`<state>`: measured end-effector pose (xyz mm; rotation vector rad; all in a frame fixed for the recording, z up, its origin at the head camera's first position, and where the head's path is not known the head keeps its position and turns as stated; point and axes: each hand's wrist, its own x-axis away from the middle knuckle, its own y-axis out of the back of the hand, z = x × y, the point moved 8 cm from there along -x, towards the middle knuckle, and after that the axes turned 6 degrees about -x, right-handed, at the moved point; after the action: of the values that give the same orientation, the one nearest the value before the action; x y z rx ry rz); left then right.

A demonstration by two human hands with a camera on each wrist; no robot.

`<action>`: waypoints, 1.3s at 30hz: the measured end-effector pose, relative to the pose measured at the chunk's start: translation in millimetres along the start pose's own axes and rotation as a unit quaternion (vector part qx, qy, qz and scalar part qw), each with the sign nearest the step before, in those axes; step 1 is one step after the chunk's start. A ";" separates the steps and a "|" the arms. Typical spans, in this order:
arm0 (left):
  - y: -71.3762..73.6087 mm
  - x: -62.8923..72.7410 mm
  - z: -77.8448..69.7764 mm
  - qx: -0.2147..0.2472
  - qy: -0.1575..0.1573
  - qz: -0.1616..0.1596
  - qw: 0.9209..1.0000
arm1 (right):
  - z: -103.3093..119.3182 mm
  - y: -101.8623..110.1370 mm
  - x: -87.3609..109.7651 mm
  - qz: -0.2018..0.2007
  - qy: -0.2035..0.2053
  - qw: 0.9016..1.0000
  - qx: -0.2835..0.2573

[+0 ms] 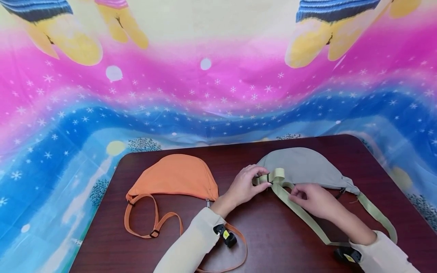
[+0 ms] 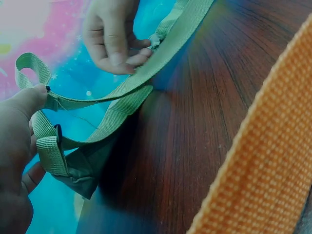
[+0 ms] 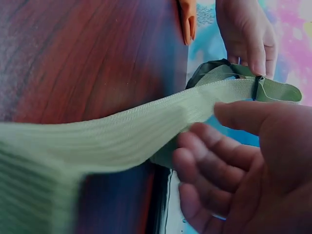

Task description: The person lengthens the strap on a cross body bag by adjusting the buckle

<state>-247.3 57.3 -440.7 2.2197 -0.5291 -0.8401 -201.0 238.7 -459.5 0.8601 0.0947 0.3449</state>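
Observation:
A grey waist bag (image 1: 304, 167) lies on the table at the right, with a pale green strap (image 1: 300, 212) running toward the front. My left hand (image 1: 244, 185) pinches the strap at a dark slider buckle (image 3: 257, 87), where the webbing forms a small loop (image 2: 33, 66). Beside the strap is my right hand (image 1: 315, 201), its fingers (image 3: 209, 156) loosely bent, with thumb and fingers apart in the right wrist view. Whether those fingertips touch the webbing I cannot tell. Part of the bag's left end is hidden behind my left hand.
An orange waist bag (image 1: 177, 176) lies at the left of the dark wooden table (image 1: 273, 242). Its orange strap (image 1: 128, 220) curls toward the front and passes under my left forearm. Behind the table hangs a printed pink and blue cloth (image 1: 218, 91).

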 end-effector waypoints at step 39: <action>7.8 8.9 10.3 0.016 0.002 0.024 1.000 | -16.8 35.1 48.8 -0.014 -0.001 0.999 -0.047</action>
<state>-249.2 42.2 -444.3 2.2289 -0.5957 -0.8065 -167.9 288.3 -441.3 0.7647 0.0883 0.3207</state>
